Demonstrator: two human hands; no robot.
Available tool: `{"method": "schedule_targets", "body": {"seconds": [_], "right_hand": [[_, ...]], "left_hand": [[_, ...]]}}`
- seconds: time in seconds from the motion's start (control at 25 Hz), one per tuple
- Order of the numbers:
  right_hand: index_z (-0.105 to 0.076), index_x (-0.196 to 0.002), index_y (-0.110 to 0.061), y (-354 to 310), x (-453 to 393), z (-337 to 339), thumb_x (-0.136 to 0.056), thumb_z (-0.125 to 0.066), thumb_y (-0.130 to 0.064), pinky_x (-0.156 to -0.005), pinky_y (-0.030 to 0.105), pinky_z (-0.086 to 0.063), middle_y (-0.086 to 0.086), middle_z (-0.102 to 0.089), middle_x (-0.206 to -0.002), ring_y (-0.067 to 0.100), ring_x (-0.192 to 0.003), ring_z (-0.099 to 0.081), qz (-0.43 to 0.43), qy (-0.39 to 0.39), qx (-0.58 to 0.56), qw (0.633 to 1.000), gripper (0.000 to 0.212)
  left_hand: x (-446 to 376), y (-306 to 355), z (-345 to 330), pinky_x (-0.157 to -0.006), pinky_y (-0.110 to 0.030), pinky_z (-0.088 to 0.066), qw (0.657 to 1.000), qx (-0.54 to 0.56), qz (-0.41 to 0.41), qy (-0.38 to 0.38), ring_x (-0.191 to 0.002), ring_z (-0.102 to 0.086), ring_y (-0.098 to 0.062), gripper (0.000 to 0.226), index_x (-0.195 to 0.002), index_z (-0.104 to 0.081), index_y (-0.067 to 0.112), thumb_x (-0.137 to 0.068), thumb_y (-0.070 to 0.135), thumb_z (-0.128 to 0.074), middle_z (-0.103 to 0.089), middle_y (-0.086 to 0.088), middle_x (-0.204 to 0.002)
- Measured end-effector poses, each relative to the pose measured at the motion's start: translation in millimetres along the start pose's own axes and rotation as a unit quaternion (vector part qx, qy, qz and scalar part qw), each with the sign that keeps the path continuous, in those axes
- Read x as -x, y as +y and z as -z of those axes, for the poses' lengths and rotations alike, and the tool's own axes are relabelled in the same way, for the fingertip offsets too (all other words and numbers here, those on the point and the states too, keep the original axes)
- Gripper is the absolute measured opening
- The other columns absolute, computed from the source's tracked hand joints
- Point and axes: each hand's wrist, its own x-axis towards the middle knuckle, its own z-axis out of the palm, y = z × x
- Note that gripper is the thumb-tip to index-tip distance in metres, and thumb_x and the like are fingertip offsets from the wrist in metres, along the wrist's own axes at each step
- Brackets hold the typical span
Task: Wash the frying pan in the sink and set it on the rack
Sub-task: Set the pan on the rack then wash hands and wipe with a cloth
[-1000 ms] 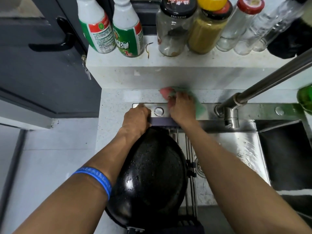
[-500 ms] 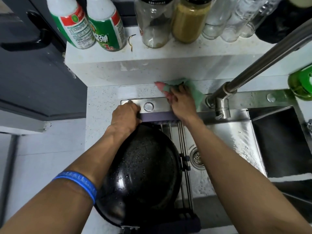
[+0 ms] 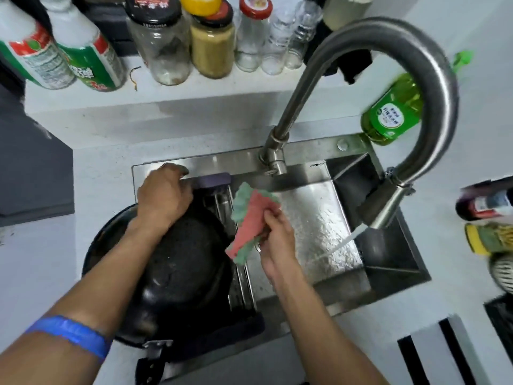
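The black frying pan point(image 3: 183, 273) lies upside down on the rack point(image 3: 238, 282) across the left side of the steel sink point(image 3: 316, 218), its handle pointing toward me. My left hand point(image 3: 163, 195) grips the pan's far rim by the rack's purple end bar. My right hand point(image 3: 277, 240) holds a red and green cloth point(image 3: 249, 220) above the sink, just right of the pan. Water runs from the faucet point(image 3: 388, 101) into the right part of the basin.
A ledge behind the sink carries bottles point(image 3: 91, 59) and jars point(image 3: 212, 43). A green soap bottle point(image 3: 391, 112) stands at the sink's back right corner. More bottles point(image 3: 485, 204) and a scrubber lie on the counter at the right edge.
My right hand has lifted the cloth from the counter behind the sink and brought it down over the basin. My left hand stays on the pan's rim. The view has shifted right.
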Motion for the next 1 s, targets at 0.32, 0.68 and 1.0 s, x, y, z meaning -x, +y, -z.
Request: {"method": "schedule_targets", "body": {"seconds": [0.32,0.68,1.0], "right_hand": [[-0.061,-0.130,-0.003,-51,57,149,-0.080,-0.055,-0.021,-0.102,0.042,-0.047,0.018,-0.067,-0.120,0.030,-0.098,-0.066,-0.211,-0.033,-0.048,0.976,0.053],[-0.082,-0.083,-0.007,-147,28,259,-0.075,-0.056,-0.017,-0.086,0.045,-0.053,0.016,-0.076,-0.099,0.031,-0.087,-0.075,-0.241,-0.075,-0.021,0.968,0.029],[-0.066,-0.117,-0.013,-175,-5,241,-0.085,-0.061,-0.015,-0.065,0.030,-0.061,0.007,-0.077,-0.093,0.020,-0.076,-0.075,-0.178,-0.110,0.022,0.978,0.033]], "left_hand": [[152,130,-23,-0.071,-0.026,-0.050,0.971,0.229,0.046,0.057,-0.075,-0.065,-0.012,0.017,-0.090,-0.072,0.025,-0.081,0.012,-0.065,-0.071,0.007,-0.081],[153,319,-78,-0.087,-0.036,-0.054,0.908,0.398,0.042,0.126,-0.103,-0.059,-0.012,0.060,-0.116,-0.055,0.024,-0.069,0.054,-0.078,-0.064,0.004,-0.112],[174,250,-55,-0.090,-0.049,-0.049,0.913,0.324,0.081,0.236,-0.096,-0.059,-0.028,0.035,-0.108,-0.063,0.026,-0.081,0.048,-0.067,-0.064,-0.001,-0.098]]}}
